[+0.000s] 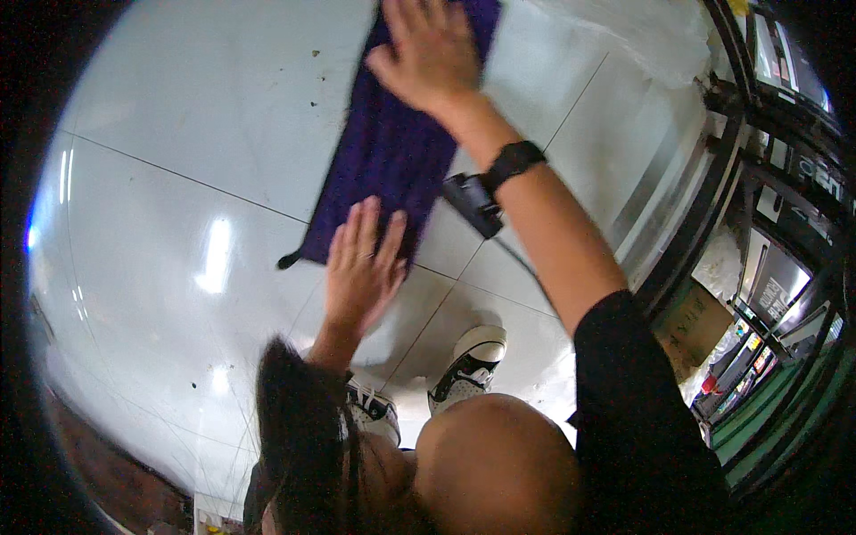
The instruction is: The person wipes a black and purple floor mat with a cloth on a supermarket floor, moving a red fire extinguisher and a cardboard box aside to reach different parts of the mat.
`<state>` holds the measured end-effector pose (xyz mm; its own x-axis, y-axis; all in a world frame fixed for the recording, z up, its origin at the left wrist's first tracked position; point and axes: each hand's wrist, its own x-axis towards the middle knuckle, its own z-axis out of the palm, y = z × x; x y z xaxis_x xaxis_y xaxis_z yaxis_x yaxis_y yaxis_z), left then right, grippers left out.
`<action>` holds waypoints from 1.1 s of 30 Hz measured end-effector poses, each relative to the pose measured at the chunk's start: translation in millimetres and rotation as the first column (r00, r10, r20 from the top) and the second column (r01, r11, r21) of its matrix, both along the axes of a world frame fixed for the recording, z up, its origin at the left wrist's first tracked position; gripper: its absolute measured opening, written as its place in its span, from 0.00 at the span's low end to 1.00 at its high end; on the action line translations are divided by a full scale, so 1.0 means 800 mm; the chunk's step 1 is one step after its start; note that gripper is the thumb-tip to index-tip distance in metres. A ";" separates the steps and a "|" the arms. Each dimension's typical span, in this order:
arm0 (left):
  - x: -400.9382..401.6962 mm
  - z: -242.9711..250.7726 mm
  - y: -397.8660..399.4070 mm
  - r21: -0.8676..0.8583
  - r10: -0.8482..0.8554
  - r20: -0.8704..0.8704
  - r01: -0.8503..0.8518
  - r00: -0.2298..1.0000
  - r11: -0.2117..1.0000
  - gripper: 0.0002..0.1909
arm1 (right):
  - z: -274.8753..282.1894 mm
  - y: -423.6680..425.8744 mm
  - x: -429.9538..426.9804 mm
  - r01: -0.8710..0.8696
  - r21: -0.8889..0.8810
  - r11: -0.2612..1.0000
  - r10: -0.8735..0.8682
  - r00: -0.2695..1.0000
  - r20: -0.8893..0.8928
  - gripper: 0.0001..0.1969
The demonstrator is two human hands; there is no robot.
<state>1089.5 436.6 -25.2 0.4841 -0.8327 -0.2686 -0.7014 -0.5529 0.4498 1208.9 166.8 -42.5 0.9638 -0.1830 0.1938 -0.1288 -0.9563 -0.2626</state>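
A dark purple cloth, probably a towel, lies folded into a long strip on the shiny white tiled floor. One small black loop or tag sticks out at its near left corner. My left hand rests flat over the near end, fingers a little apart. Farther up the strip, my right hand is spread over the cloth, slightly blurred, with nothing gripped. The cloth's far end runs out of the top of the view.
A black strap on my right wrist carries a small black device with a cable. My sneakers stand close behind the cloth. To the right are a black metal rack, clear plastic wrapping and a cardboard box. Dark specks dot the tiles.
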 end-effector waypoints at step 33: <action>0.009 -0.006 0.061 -0.011 -0.193 0.119 0.196 0.974 0.981 0.36 | -0.013 0.045 -0.159 0.460 -0.132 0.878 -0.472 0.879 -0.075 0.37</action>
<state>1096.9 485.7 -30.1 0.3393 -0.9192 -0.2000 -0.8427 -0.3915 0.3696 1081.7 202.7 -52.8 0.7874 -0.5995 0.1437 -0.5866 -0.8003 -0.1241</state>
